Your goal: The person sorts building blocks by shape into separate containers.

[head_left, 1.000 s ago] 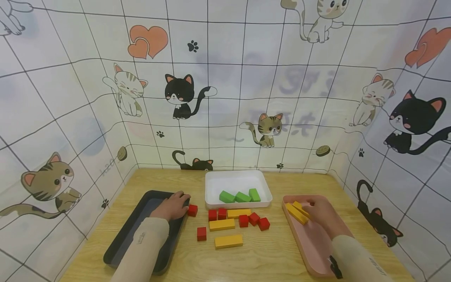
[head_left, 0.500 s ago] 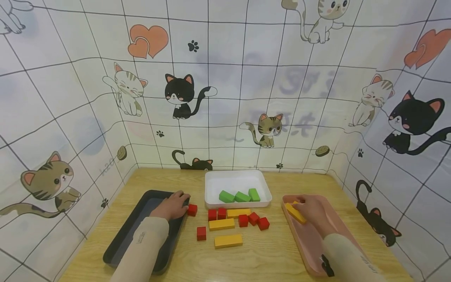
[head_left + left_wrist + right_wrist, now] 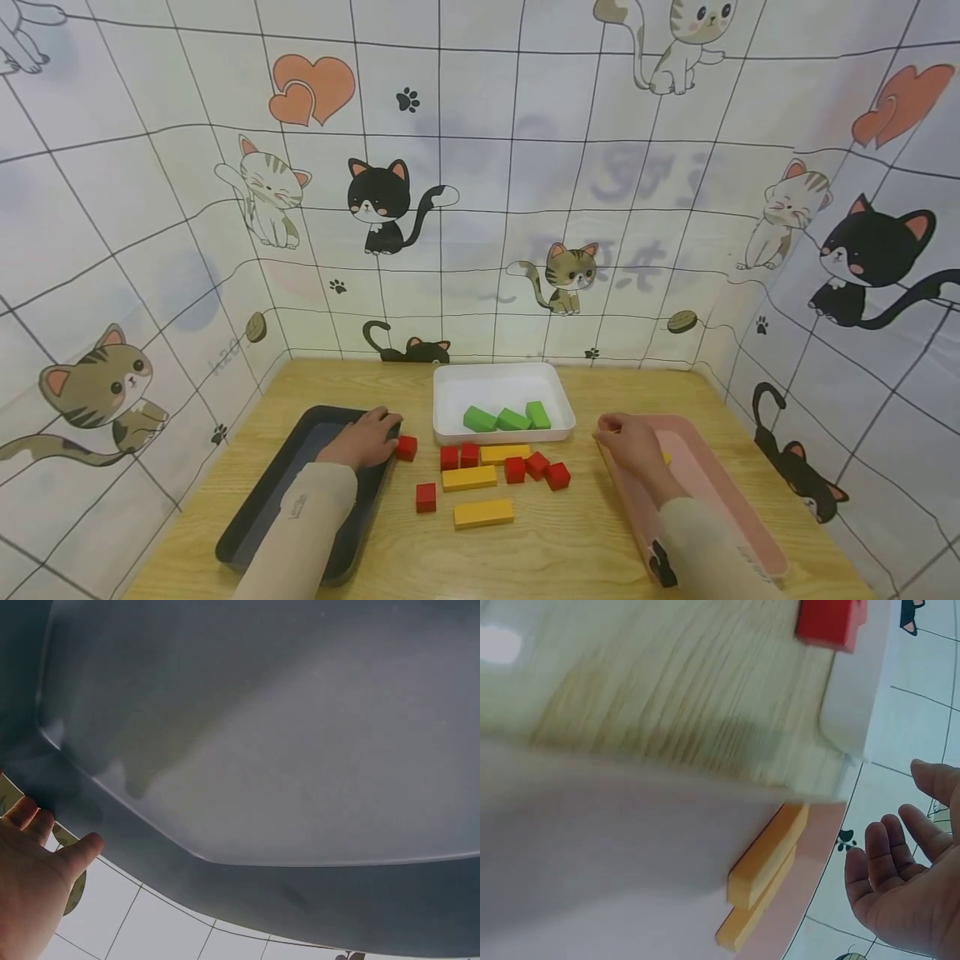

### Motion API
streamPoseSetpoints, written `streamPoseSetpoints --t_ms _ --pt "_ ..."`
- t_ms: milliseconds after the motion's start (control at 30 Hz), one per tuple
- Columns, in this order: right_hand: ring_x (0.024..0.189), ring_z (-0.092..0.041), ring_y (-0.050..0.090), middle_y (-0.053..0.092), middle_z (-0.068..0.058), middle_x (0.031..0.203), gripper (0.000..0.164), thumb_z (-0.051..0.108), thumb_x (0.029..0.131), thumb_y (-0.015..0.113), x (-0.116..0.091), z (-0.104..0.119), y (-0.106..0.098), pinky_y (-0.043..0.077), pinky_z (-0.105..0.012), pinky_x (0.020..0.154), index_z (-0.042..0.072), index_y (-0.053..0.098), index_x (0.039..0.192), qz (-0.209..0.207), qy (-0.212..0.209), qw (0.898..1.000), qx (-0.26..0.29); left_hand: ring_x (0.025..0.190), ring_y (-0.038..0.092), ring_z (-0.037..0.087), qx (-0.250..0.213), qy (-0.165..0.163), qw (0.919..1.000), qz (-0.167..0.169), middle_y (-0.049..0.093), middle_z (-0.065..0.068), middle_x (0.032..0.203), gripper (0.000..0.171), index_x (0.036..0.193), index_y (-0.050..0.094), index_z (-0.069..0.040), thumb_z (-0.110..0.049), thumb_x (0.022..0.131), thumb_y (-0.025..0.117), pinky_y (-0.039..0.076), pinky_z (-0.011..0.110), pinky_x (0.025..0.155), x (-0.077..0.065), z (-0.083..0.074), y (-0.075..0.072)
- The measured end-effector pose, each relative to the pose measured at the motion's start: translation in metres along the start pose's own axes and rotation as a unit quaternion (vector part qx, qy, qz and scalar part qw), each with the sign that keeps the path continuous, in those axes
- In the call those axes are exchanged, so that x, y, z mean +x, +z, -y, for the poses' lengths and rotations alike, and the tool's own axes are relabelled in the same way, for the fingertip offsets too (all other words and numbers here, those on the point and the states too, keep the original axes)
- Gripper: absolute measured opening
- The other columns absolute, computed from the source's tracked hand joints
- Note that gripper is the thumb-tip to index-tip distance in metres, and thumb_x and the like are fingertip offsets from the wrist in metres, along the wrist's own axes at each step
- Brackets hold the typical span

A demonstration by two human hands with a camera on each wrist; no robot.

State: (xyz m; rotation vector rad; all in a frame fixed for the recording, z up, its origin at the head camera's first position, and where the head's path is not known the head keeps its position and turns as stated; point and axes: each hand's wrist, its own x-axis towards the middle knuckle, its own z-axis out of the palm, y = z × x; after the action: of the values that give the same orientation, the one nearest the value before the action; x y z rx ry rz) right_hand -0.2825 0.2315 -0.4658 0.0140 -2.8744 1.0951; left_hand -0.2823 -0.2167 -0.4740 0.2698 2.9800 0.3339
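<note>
My left hand rests at the far right rim of the dark grey tray; in the left wrist view its fingers lie along the edge. A red cube sits just right of its fingertips. On the other side, my right hand hovers over the far left rim of the pink tray. The right wrist view shows that hand with loosely bent fingers and nothing in them. Two yellow blocks lie side by side in the pink tray, mostly hidden by the hand in the head view.
A white tray holding three green blocks stands at the back centre. Before it, several red cubes and three yellow blocks lie on the wooden table. A cat-patterned sheet encloses the back and sides.
My right hand has moved left from the yellow blocks in the pink tray to its left rim, leaving both blocks inside. My left hand has stayed put.
</note>
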Motion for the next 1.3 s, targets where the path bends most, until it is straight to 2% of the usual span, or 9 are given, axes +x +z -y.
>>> streamPoseSetpoints --t_ms 267,367,633,800,1033,1200,1300 --pt "0.111 -0.035 0.056 0.06 -0.023 0.126 0.044 0.018 0.094 0.067 -0.002 0.027 0.018 0.049 -0.049 0.094 -0.003 0.059 0.132 0.015 0.032 0.998 0.046 0.14 0.035 0.04 -0.001 0.002 1.0 -0.001 0.038 0.02 0.15 0.047 0.143 0.051 -0.012 -0.027 0.099 0.06 0.03 0.066 0.107 0.001 0.002 0.0" --pt "0.108 -0.034 0.057 0.062 -0.021 0.123 0.043 0.018 0.093 0.068 -0.005 0.037 0.025 0.051 -0.047 0.092 -0.002 0.06 0.131 0.016 0.026 0.998 0.051 0.14 0.035 0.04 0.0 0.0 1.0 0.001 0.038 0.02 0.151 0.047 0.143 0.051 -0.012 -0.027 0.099 0.06 0.029 0.066 0.108 0.001 0.002 0.0" --pt "0.1 -0.026 0.057 0.064 -0.012 0.116 0.04 0.02 0.092 0.069 -0.021 0.064 0.045 0.055 -0.039 0.085 0.004 0.064 0.129 0.021 0.027 0.997 0.067 0.14 0.035 0.04 0.001 -0.001 1.0 0.003 0.038 0.021 0.151 0.047 0.143 0.051 -0.012 -0.026 0.099 0.06 0.03 0.066 0.107 -0.002 0.001 -0.003" --pt "0.099 -0.024 0.058 0.064 -0.008 0.116 0.04 0.027 0.092 0.07 -0.036 0.074 0.056 0.054 -0.041 0.087 0.009 0.066 0.127 0.028 0.028 0.998 0.051 0.14 0.035 0.04 0.002 0.0 1.0 0.002 0.038 0.021 0.151 0.047 0.143 0.051 -0.012 -0.026 0.099 0.06 0.03 0.066 0.107 -0.004 -0.001 -0.004" --pt "0.093 -0.022 0.056 0.066 -0.006 0.108 0.034 0.017 0.089 0.075 -0.053 0.073 0.072 0.054 -0.04 0.084 0.006 0.068 0.121 0.042 -0.04 0.996 0.074 0.139 0.035 0.041 0.002 0.004 1.0 0.003 0.038 0.022 0.15 0.046 0.143 0.051 -0.011 -0.025 0.099 0.06 0.03 0.066 0.107 -0.006 -0.005 -0.006" --pt "0.1 -0.025 0.059 0.065 -0.009 0.113 0.033 0.019 0.09 0.075 -0.061 0.067 0.08 0.052 -0.048 0.09 0.005 0.068 0.119 0.089 -0.066 0.99 0.086 0.14 0.034 0.041 0.0 0.001 1.0 0.005 0.038 0.022 0.151 0.047 0.143 0.051 -0.011 -0.025 0.1 0.06 0.029 0.066 0.107 -0.005 -0.004 -0.005" --pt "0.101 -0.026 0.059 0.066 -0.008 0.112 0.033 0.021 0.089 0.075 -0.065 0.065 0.083 0.053 -0.047 0.087 0.006 0.07 0.118 0.118 -0.083 0.986 0.081 0.14 0.034 0.04 0.002 0.0 1.0 0.007 0.037 0.021 0.151 0.047 0.144 0.05 -0.012 -0.026 0.1 0.059 0.029 0.066 0.108 -0.004 -0.004 -0.004"
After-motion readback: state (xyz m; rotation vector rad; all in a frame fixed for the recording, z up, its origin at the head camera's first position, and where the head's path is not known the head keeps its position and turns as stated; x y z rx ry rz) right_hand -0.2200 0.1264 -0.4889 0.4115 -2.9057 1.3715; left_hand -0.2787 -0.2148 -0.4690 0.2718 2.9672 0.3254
